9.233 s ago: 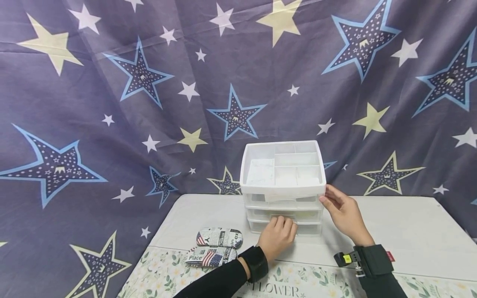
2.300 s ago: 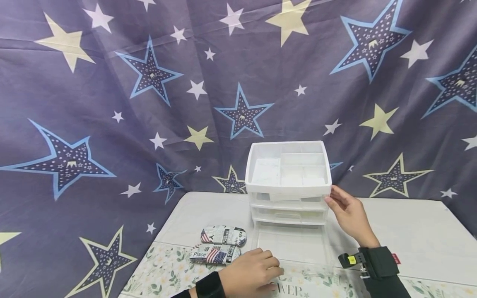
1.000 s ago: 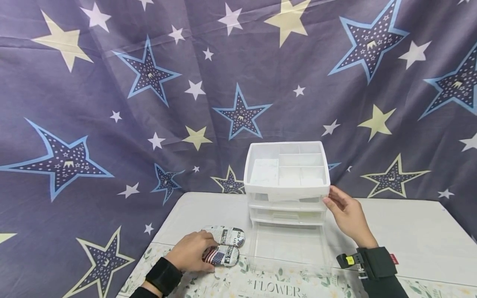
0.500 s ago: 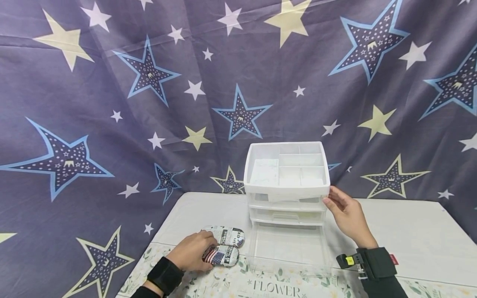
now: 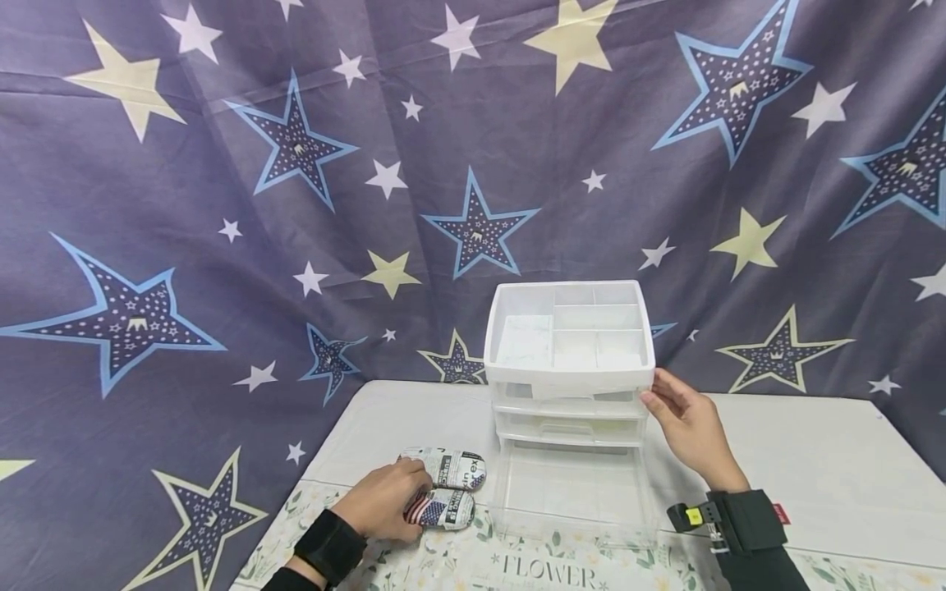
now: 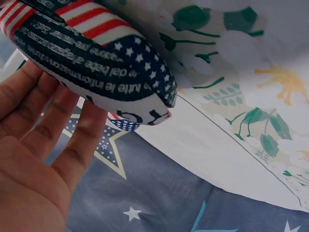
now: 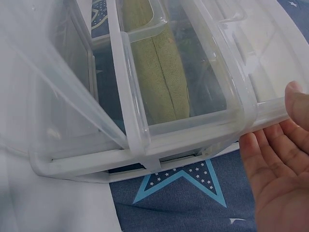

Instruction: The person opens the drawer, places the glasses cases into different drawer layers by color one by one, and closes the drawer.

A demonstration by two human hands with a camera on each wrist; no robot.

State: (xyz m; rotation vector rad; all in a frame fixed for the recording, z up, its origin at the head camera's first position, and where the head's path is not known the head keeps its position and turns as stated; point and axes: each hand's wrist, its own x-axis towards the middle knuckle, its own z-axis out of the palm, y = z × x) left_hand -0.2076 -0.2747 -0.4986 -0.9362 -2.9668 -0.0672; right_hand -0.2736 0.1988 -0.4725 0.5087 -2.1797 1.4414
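Two padded cloth bundles printed with newsprint and American flags lie side by side on the table. My left hand (image 5: 388, 499) holds the left end of the nearer bundle (image 5: 447, 509), thumb toward me and fingers on the far side. The farther bundle (image 5: 454, 468) lies just behind. In the left wrist view the fingers (image 6: 89, 130) press against the white edge of the printed bundle (image 6: 111, 63). My right hand (image 5: 691, 427) grips the right side of a white plastic drawer organizer (image 5: 569, 377), thumb at its front. Its clear bottom drawer (image 5: 572, 484) is pulled out and bare inside.
A divided tray (image 5: 599, 316) tops the organizer. A greenish cloth item (image 7: 161, 72) shows inside a drawer that is pushed in. A starry curtain (image 5: 222, 205) hangs right behind the white table (image 5: 798, 460), and a floral cover (image 5: 547, 566) lies along its front.
The bottom drawer has been drawn out toward me by the left hand, which then moved left to the nearer bundle. That bundle has shifted very slightly. The right hand has kept its hold.
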